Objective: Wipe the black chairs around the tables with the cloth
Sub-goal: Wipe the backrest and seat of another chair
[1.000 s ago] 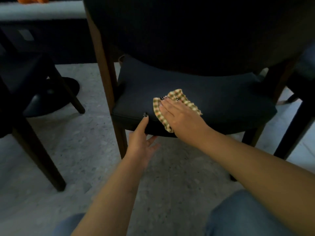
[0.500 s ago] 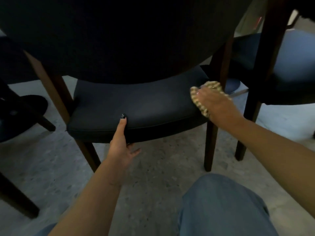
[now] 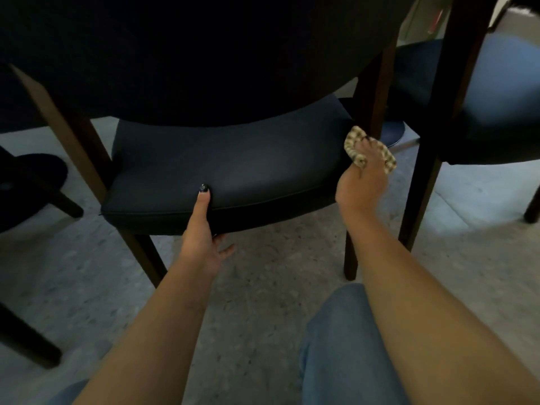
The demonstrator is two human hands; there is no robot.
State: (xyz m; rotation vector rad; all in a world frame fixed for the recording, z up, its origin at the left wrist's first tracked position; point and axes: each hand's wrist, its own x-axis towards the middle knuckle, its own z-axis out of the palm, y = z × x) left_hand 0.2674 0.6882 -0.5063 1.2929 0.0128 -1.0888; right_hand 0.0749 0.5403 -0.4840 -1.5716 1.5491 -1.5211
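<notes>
At the seat's right edge, beside the wooden back leg (image 3: 377, 92), my right hand (image 3: 363, 176) grips the bunched checked cloth (image 3: 355, 138) against the black chair (image 3: 233, 168). My left hand (image 3: 201, 229) clamps the front edge, thumb on top, fingers underneath. The seat's long axis runs leftward from the cloth, so my right hand, nearer that edge, would probably sweep back left.
</notes>
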